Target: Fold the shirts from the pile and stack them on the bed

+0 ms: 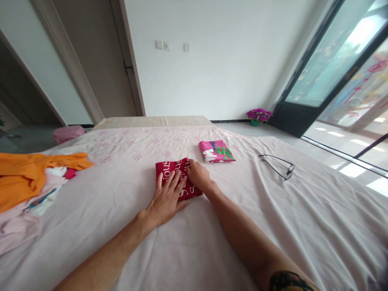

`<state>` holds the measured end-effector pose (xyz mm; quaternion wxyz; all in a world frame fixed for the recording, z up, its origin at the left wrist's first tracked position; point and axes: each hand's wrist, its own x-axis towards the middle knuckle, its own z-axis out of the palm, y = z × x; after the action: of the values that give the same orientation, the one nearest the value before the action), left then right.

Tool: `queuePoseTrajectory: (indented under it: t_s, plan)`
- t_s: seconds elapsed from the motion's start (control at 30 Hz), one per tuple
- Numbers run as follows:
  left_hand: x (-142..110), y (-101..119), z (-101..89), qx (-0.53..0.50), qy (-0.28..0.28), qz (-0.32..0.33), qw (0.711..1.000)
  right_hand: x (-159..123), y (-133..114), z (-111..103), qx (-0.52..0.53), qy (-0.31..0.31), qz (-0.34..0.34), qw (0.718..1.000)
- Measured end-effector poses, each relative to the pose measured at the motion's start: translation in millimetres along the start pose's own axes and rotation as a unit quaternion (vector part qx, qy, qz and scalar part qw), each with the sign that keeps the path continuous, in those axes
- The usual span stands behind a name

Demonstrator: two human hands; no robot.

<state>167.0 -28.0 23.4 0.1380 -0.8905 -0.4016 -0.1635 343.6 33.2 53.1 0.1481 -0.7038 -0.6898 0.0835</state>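
A folded red garment (172,166) with white lettering lies on the pale bedsheet (194,250) in front of me. My left hand (168,198) rests flat on its near left part, fingers spread over the lettering. At the garment's right edge, my right hand (198,176) is closed, with the fingers curled and pinching the cloth; some fingertips are hidden. Just beyond, to the right, lies a folded pink garment (216,151) with green and white print, which neither hand touches.
A loose heap of clothes, topped by an orange garment (24,176), lies at the left. Black-framed glasses (280,165) rest on the sheet at the right. Past the bed are a pink plastic stool (69,133), a pot of purple flowers (259,115) and a glass door (321,76).
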Motion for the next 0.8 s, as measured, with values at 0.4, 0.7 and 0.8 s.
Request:
queuePoseTrajectory:
  t_s: [0.4, 0.7, 0.8]
  plan:
    - [16, 21, -3.6, -0.045, -0.018, -0.090, 0.995, 1, 22, -16, 0.323, -0.133, 0.045, 0.936]
    - [27, 19, -10.4, -0.164, 0.034, -0.162, 0.972, -22, 1, -39, 0.619, -0.169, 0.123, 0.757]
    - [31, 10, -12.8, -0.246, 0.060, -0.212, 0.944, -22, 4, -44, 0.668, -0.181, 0.100, 0.715]
